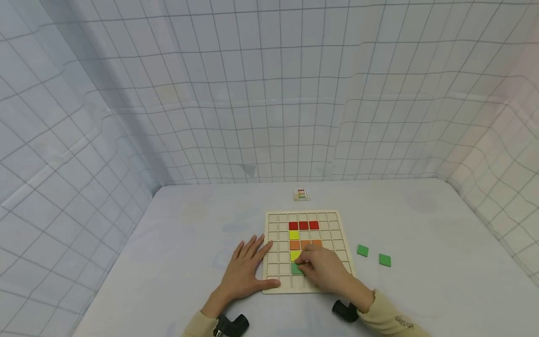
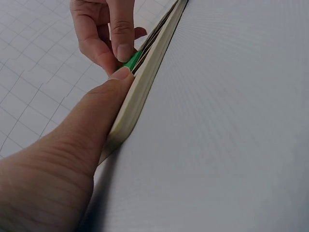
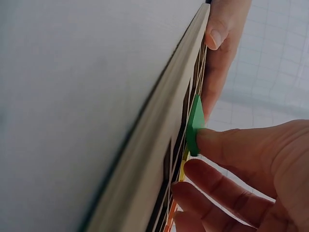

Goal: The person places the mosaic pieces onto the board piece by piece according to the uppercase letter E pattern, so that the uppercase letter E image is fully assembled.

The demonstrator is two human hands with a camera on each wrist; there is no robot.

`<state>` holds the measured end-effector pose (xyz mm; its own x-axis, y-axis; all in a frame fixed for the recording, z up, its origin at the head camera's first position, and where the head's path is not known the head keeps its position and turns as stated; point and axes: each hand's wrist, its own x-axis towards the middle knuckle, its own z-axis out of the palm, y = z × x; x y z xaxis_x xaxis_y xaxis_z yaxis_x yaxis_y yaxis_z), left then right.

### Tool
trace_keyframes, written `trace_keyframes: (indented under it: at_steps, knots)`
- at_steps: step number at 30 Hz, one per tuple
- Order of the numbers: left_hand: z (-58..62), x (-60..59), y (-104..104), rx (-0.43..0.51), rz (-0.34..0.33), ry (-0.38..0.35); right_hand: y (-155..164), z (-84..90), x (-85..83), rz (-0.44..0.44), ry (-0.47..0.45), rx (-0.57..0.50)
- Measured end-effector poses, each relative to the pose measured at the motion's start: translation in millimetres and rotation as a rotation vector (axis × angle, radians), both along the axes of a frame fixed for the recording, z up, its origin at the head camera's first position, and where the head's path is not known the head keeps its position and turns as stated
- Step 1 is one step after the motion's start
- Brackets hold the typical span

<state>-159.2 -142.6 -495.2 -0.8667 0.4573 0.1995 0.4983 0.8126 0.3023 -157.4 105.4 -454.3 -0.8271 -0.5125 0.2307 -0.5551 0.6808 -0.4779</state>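
Observation:
A pale wooden grid board (image 1: 273, 270) lies on the table with coloured square tiles in its cells. Fingers spread, my left hand (image 1: 243, 274) rests along the board's left side, its thumb on the near left corner. My right hand (image 1: 326, 269) pinches a green tile (image 1: 296, 268) at a cell in the lower rows, just below a yellow tile (image 1: 295, 256). In the right wrist view this green tile (image 3: 194, 128) stands slightly tilted against the board, with the thumb on it. Above are orange tiles (image 1: 294, 245), another yellow tile (image 1: 294, 235) and three red tiles (image 1: 303, 225).
Two loose green tiles (image 1: 362, 251) lie on the white table to the right of the board. Behind the board sits a small pattern card (image 1: 301, 194). White grid-lined curtains (image 1: 278, 117) enclose the back and sides.

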Motion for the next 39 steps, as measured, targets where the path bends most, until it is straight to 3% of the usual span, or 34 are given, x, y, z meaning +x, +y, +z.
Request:
trace_keyframes:
  at_steps: [12, 20, 23, 29, 33, 39]
  knots:
    - [-0.5, -0.4, -0.3, -0.005, 0.003, 0.003, 3.1, -0.9, 4.0, 0.012, 0.062, 0.043]
    - [0.3, 0.2, 0.2, -0.013, 0.006, -0.007, 10.8, -3.2, 9.8, 0.085, 0.075, 0.047]
    - [-0.2, 0.0, 0.2, -0.016, 0.009, -0.005, 14.9, -3.8, 10.5, 0.119, 0.053, 0.033]
    - [-0.6, -0.1, 0.6, -0.014, 0.017, -0.014, 27.4, -2.6, 9.2, 0.145, -0.087, -0.079]
    - [0.4, 0.4, 0.8, -0.012, 0.014, -0.024, 38.2, -1.7, 8.0, 0.070, -0.113, -0.123]
    - [0.0, -0.1, -0.3, -0.006, 0.008, -0.019, 56.3, 6.8, 4.2, -0.172, -0.009, -0.043]
